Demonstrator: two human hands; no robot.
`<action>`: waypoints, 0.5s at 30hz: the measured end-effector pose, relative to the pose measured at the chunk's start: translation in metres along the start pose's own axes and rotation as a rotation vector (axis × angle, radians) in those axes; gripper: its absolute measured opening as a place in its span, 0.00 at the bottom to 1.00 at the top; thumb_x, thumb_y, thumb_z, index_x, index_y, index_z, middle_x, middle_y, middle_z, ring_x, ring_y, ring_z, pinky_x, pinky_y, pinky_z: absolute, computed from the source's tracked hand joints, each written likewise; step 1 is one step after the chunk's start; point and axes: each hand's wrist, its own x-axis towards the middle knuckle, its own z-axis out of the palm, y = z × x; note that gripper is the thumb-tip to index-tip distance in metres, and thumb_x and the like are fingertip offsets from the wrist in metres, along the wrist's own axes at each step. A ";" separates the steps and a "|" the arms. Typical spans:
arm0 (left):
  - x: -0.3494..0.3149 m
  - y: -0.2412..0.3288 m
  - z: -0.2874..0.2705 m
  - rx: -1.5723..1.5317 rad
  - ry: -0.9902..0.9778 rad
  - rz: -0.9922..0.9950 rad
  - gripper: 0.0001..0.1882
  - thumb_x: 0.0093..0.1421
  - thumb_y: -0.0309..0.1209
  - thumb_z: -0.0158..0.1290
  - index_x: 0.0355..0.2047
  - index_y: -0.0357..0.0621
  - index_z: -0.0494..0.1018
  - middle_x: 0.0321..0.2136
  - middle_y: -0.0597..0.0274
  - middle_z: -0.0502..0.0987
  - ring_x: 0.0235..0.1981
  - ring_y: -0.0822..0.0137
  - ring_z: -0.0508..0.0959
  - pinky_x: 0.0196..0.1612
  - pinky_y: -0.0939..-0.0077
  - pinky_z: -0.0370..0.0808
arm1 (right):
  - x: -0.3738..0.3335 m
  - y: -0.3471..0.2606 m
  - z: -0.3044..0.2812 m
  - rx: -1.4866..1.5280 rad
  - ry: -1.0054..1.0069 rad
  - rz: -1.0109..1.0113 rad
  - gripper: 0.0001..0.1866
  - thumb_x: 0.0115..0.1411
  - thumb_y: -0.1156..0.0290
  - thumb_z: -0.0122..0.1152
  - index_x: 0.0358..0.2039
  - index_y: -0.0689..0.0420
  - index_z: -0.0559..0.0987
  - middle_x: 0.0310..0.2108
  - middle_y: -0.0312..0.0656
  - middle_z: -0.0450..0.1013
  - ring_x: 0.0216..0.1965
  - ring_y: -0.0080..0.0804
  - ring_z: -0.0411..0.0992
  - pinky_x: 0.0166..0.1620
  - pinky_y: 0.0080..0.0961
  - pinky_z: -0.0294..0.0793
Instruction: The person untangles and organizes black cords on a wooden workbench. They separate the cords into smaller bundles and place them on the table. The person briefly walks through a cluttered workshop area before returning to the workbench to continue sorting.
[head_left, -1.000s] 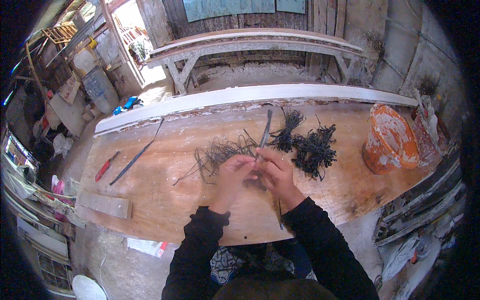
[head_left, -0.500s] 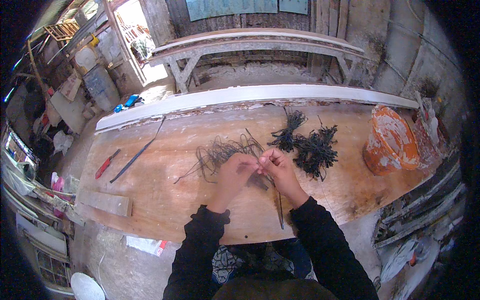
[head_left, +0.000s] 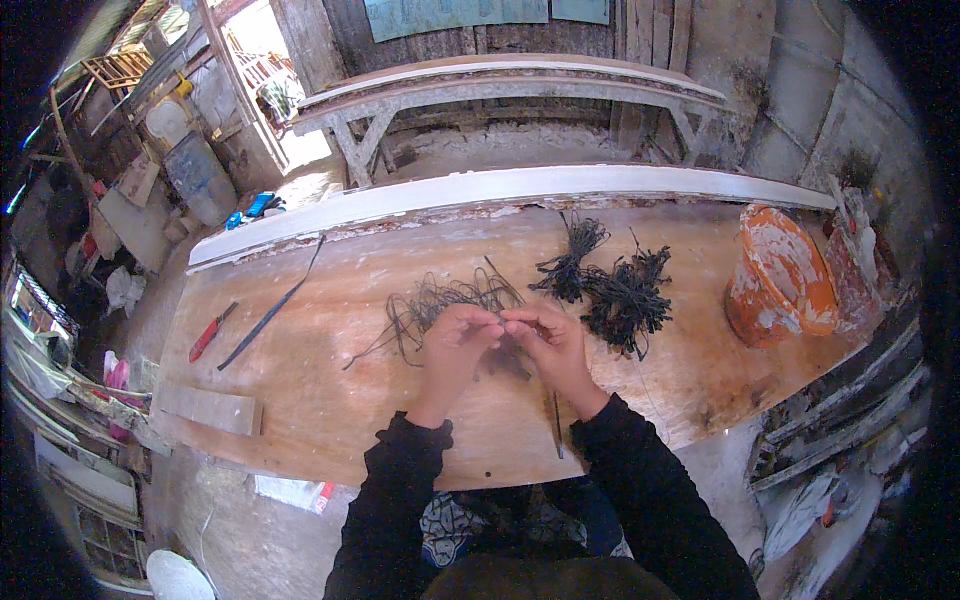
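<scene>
Black cord tangle (head_left: 440,294) partly hidden behind left hand (head_left: 452,348), right hand (head_left: 560,352); 2 grips pinched, contents unclear.

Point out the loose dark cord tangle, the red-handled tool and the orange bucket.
Loose dark cord tangle (head_left: 432,294): head view, on the looped strands.
Red-handled tool (head_left: 206,341): head view, on the red handle.
Orange bucket (head_left: 748,302): head view, on the outer side wall.

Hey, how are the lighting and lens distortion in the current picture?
Head view: the doorway at upper left glares white; head view: the long white board looks bowed, corners go black; head view: anything between the left hand and right hand is too fine to make out.
</scene>
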 end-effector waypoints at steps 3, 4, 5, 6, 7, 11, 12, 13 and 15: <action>-0.002 -0.003 0.000 0.117 -0.010 0.029 0.08 0.49 0.17 0.52 0.30 0.38 0.68 0.28 0.60 0.71 0.29 0.73 0.73 0.28 0.82 0.74 | 0.002 -0.002 -0.003 -0.044 -0.012 0.040 0.06 0.48 0.76 0.57 0.29 0.60 0.76 0.26 0.40 0.70 0.28 0.26 0.67 0.31 0.20 0.65; -0.002 -0.005 0.000 0.171 -0.017 0.050 0.08 0.49 0.16 0.52 0.30 0.38 0.68 0.29 0.61 0.71 0.30 0.73 0.73 0.29 0.82 0.74 | 0.003 -0.001 -0.004 -0.102 -0.014 0.006 0.05 0.48 0.76 0.57 0.28 0.60 0.76 0.26 0.40 0.69 0.28 0.28 0.67 0.31 0.21 0.65; -0.003 -0.008 -0.001 0.261 -0.017 0.131 0.08 0.48 0.16 0.51 0.30 0.38 0.68 0.29 0.61 0.71 0.30 0.73 0.73 0.29 0.82 0.74 | 0.003 -0.001 -0.005 -0.159 -0.015 -0.028 0.05 0.48 0.76 0.56 0.28 0.60 0.75 0.26 0.41 0.69 0.27 0.29 0.67 0.30 0.21 0.65; -0.002 -0.010 -0.001 0.351 -0.017 0.211 0.09 0.48 0.16 0.51 0.30 0.37 0.68 0.29 0.61 0.71 0.31 0.73 0.73 0.29 0.83 0.74 | 0.003 -0.001 -0.004 -0.217 -0.012 -0.063 0.05 0.48 0.76 0.56 0.27 0.60 0.74 0.25 0.42 0.69 0.27 0.31 0.67 0.30 0.22 0.65; -0.002 -0.012 -0.001 0.441 -0.017 0.292 0.09 0.48 0.16 0.51 0.31 0.37 0.68 0.29 0.61 0.71 0.31 0.73 0.73 0.29 0.83 0.73 | 0.001 -0.001 -0.002 -0.275 -0.010 -0.099 0.05 0.48 0.75 0.56 0.27 0.60 0.73 0.25 0.42 0.68 0.27 0.32 0.67 0.30 0.23 0.65; -0.003 -0.012 0.002 0.548 0.045 0.304 0.07 0.49 0.18 0.51 0.30 0.37 0.68 0.29 0.61 0.71 0.29 0.74 0.73 0.29 0.83 0.73 | 0.000 0.005 0.002 -0.419 -0.049 -0.171 0.06 0.50 0.75 0.53 0.30 0.60 0.70 0.26 0.44 0.66 0.28 0.37 0.66 0.31 0.26 0.65; -0.003 -0.013 0.004 0.501 0.088 0.248 0.07 0.49 0.20 0.52 0.30 0.38 0.68 0.28 0.61 0.72 0.28 0.74 0.73 0.28 0.82 0.73 | 0.000 0.006 0.002 -0.393 -0.049 -0.141 0.06 0.51 0.74 0.53 0.30 0.60 0.70 0.26 0.43 0.66 0.28 0.36 0.66 0.31 0.25 0.65; -0.003 -0.013 0.006 0.454 0.131 0.193 0.07 0.49 0.22 0.53 0.30 0.38 0.69 0.27 0.61 0.73 0.26 0.75 0.74 0.28 0.81 0.73 | -0.001 0.009 0.003 -0.367 -0.049 -0.112 0.06 0.52 0.73 0.52 0.31 0.60 0.70 0.26 0.42 0.66 0.29 0.34 0.66 0.32 0.25 0.65; -0.001 -0.013 0.006 0.299 0.118 0.039 0.05 0.51 0.22 0.51 0.30 0.38 0.68 0.27 0.62 0.73 0.27 0.75 0.73 0.28 0.81 0.73 | -0.002 0.018 0.004 -0.163 -0.060 0.037 0.07 0.54 0.71 0.50 0.31 0.60 0.69 0.27 0.38 0.66 0.30 0.30 0.66 0.34 0.24 0.65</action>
